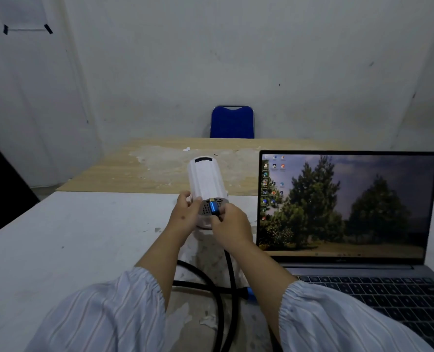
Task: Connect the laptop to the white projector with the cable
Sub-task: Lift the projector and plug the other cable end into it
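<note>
At twelve o'clock from the person, the white cylindrical projector [207, 181] lies on the desk [84, 237], left hand [185, 212] steadying it; right hand [230, 224] grip clamped on the blue metal plug [214, 207] at its port. A tilted push could jam the plug or shove the projector away

The white cylindrical projector [207, 181] lies on the white table [71, 237] ahead of you, left of the open grey laptop [350, 224]. The thick black cable [218, 295] loops nearer you, and a blue padded chair [232, 122] stands behind the table's far end.
</note>
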The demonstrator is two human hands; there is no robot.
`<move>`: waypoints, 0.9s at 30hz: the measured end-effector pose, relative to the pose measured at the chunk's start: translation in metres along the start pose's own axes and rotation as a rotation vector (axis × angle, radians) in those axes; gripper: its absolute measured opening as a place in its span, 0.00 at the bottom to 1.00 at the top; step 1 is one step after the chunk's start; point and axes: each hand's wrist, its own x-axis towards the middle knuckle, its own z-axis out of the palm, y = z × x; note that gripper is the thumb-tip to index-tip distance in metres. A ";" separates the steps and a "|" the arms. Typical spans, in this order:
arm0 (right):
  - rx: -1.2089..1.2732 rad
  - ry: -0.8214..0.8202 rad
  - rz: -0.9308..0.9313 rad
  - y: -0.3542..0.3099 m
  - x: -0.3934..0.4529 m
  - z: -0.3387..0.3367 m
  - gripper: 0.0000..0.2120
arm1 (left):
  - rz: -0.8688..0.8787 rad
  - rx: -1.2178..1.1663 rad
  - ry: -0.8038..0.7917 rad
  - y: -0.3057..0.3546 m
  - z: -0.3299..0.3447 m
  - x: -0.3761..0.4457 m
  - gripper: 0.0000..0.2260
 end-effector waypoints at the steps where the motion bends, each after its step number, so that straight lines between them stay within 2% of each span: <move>1: 0.017 0.016 0.007 0.001 0.000 0.000 0.11 | 0.000 -0.007 -0.009 0.000 0.001 -0.001 0.23; 5: 0.042 0.061 0.006 -0.001 0.003 0.001 0.12 | 0.011 -0.001 -0.010 -0.002 0.002 0.001 0.26; 9: 0.009 0.016 0.024 -0.001 0.008 0.001 0.11 | 0.014 -0.017 -0.019 0.001 0.007 0.004 0.28; 16: 0.046 -0.124 -0.026 -0.004 0.015 0.000 0.08 | 0.024 -0.001 -0.006 0.003 0.012 0.005 0.23; 21: 0.074 -0.091 -0.087 -0.006 0.010 -0.008 0.09 | 0.032 0.066 0.012 0.001 0.000 0.004 0.21; 27: 0.139 -0.120 -0.148 -0.020 -0.005 -0.004 0.11 | 0.005 0.025 0.091 -0.005 -0.034 -0.005 0.22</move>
